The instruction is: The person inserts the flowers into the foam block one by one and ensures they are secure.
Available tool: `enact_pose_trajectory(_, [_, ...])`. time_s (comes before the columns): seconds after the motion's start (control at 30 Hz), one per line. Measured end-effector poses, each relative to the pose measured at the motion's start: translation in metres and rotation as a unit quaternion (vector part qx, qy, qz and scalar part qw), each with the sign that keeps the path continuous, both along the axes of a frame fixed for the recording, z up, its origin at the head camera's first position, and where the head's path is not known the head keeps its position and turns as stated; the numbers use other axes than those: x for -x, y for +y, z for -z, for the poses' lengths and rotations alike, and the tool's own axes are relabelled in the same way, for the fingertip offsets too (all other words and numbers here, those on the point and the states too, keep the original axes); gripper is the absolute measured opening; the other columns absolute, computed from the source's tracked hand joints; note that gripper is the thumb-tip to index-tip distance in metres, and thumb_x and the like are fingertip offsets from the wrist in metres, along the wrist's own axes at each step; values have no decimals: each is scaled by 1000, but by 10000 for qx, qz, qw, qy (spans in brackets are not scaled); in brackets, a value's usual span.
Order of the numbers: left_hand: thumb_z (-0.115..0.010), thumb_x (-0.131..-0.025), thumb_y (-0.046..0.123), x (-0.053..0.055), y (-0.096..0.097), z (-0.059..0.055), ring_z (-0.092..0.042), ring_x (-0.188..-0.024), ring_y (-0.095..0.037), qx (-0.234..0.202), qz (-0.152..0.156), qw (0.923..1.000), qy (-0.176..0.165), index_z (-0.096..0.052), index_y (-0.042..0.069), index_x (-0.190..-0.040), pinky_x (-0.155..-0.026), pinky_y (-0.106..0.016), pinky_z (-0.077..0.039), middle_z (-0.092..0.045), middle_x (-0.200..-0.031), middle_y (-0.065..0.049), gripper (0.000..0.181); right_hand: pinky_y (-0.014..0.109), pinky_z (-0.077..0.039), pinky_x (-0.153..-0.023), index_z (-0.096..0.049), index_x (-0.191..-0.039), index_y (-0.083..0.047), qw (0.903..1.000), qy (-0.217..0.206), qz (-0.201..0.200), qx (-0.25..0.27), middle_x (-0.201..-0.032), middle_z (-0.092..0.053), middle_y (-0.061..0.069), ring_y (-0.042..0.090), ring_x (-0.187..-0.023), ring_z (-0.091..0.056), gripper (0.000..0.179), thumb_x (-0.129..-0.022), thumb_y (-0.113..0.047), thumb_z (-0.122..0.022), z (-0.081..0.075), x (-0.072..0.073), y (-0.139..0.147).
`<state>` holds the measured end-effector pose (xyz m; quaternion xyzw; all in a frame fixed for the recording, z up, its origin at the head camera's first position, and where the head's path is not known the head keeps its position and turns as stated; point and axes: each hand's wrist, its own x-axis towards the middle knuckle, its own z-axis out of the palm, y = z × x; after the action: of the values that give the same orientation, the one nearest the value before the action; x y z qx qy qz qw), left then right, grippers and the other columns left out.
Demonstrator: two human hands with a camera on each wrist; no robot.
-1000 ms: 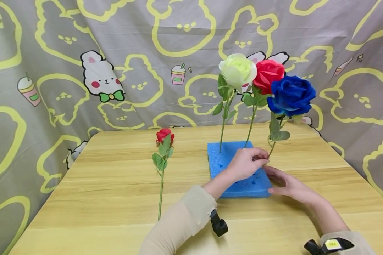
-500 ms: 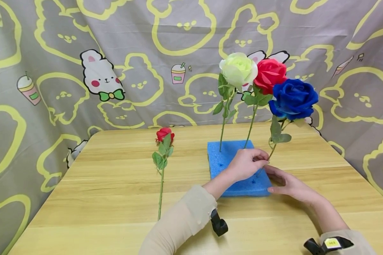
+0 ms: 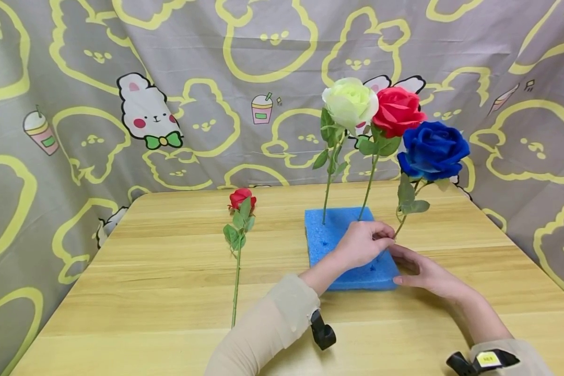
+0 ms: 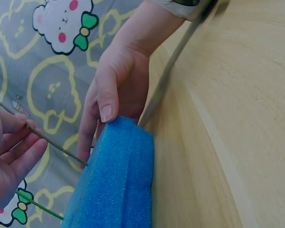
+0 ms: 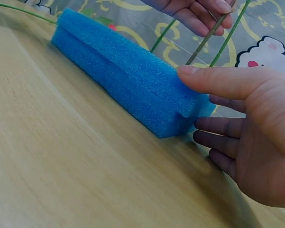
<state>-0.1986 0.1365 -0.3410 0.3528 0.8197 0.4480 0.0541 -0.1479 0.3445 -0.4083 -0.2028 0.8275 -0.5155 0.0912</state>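
Note:
My left hand (image 3: 364,243) pinches the stem of a blue rose (image 3: 434,150) between thumb and fingertips. That stem (image 4: 57,145) slants down to the top of a blue foam block (image 3: 326,250), where its lower end meets the foam. My right hand (image 3: 427,274) holds the block's right corner; its thumb (image 5: 213,80) lies on the edge and the fingers are at the end face. A pale green rose (image 3: 350,103) and a red rose (image 3: 397,111) stand upright in the foam's back part. Several small holes show in the foam's top.
A second, smaller red rose (image 3: 242,200) lies on the wooden table (image 3: 169,282) to the left, its stem towards the front. A grey patterned curtain (image 3: 202,57) hangs behind the table and along both sides.
The blue rose's bloom has sunk a little and leaned slightly to the right. Both hands have stayed almost in place, the left still on the stem and the right at the foam.

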Motion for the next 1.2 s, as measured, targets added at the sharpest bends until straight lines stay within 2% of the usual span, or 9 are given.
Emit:
enact_pose_trajectory(0.33, [-59,-93,17,0,1,2,-57,-78,4,123,-45,9999,94,-70,10,-103,-64,-6,-43,-68,-90,7,17,4,-29,-94,-22,-141,13,10000,7,25,-24,-145,-22,35,-17,-119,-33,69,-89,-7,-62,-2,-2,-2])
enact_pose_trajectory(0.73, [-60,-93,19,-1,1,6,-56,-76,4,123,-141,9998,-52,-70,12,-103,-62,-7,-43,-69,-90,7,16,4,-29,-94,-23,-141,13,10000,92,-26,-16,-143,-26,36,-17,-118,-34,67,-89,-6,-62,-1,-2,-3])
enact_pose_trajectory(1.2, [-60,-93,18,0,0,7,-56,-76,4,84,-199,9997,-123,-70,11,-104,-63,-8,-44,-68,-91,7,17,3,-29,-93,-22,-142,12,10000,34,-10,-31,-144,-23,36,-18,-118,-32,68,-89,-6,-61,-4,-4,-4])
